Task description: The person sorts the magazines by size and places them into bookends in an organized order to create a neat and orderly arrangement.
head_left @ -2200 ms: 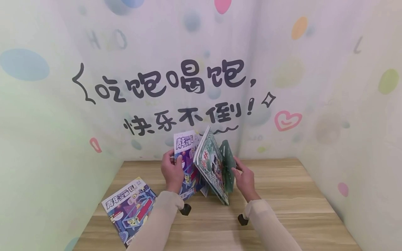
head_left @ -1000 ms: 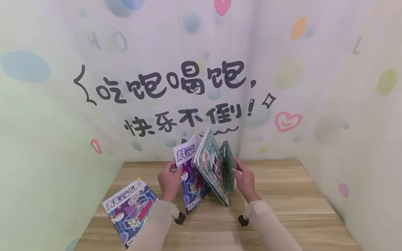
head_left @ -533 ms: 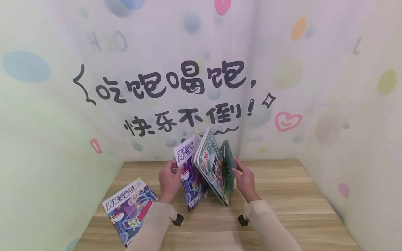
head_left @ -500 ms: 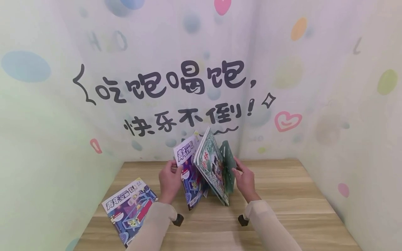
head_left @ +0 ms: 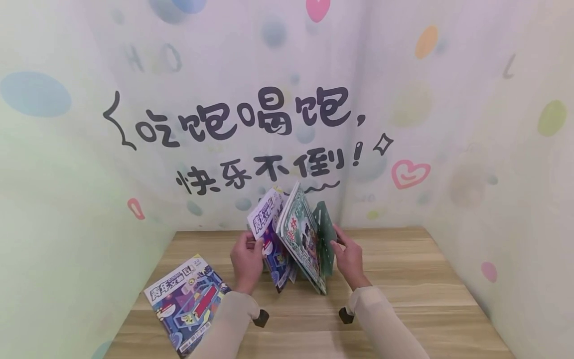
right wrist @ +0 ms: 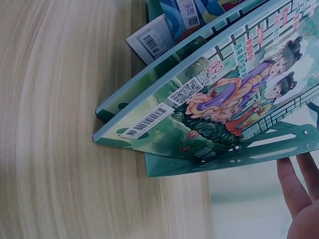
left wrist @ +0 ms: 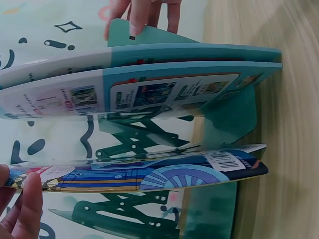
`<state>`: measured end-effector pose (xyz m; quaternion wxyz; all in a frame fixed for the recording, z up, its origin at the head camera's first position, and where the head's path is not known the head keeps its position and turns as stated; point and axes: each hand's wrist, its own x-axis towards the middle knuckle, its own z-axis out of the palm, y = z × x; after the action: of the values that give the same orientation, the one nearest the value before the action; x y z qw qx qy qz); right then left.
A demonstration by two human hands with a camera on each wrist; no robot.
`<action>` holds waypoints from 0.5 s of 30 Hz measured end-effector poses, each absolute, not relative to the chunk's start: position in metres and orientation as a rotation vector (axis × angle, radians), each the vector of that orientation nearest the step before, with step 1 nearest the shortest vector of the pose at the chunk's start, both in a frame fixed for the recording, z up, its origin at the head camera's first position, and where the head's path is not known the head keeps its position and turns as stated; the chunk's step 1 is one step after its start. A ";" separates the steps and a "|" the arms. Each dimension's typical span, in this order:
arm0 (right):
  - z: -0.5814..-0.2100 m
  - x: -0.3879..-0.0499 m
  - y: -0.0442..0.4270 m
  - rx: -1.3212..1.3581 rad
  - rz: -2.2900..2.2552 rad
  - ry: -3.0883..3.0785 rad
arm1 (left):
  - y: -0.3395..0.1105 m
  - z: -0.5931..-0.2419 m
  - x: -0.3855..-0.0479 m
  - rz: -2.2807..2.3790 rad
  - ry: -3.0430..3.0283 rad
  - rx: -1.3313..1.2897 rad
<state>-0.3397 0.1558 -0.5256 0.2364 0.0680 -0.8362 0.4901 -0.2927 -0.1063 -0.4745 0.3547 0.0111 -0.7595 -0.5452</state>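
My left hand (head_left: 247, 260) pinches the left edge of a purple-blue magazine (head_left: 274, 249), thumb in front, in the head view. That magazine stands tilted on the left part of a green expandable bookend (left wrist: 134, 134), whose crisscross bars show in the left wrist view. Two green-covered magazines (head_left: 305, 242) lean in the stand's right part, touching or nearly touching each other. At the far right, my right hand (head_left: 351, 259) grips the bookend's upright end plate (head_left: 329, 239) between thumb and fingers. The right wrist view shows a white corner with a barcode (right wrist: 153, 44) behind the green magazines.
Another purple-blue magazine (head_left: 186, 299) lies flat at the table's left, partly under my left sleeve (head_left: 228, 324). The wooden table (head_left: 403, 289) meets a printed wall (head_left: 287, 60) at the back. Walls also rise on both sides.
The purple-blue magazine's lower corner has swung back and to the right, and its cover is turned more edge-on. My left hand has moved slightly right with it. The right hand stays on the end plate.
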 end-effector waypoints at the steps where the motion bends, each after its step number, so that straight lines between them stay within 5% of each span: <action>1: -0.526 -0.340 0.156 0.186 1.347 -2.292 | -0.105 -0.476 -0.293 -1.428 -1.956 0.032; 15: -0.527 -0.339 0.157 0.198 1.356 -2.288 | -0.094 -0.497 -0.302 -1.574 -1.901 0.096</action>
<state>-0.3391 0.1571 -0.5272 0.2350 0.0722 -0.8339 0.4941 -0.3019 -0.0944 -0.4965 0.3299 0.0366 -0.7266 -0.6016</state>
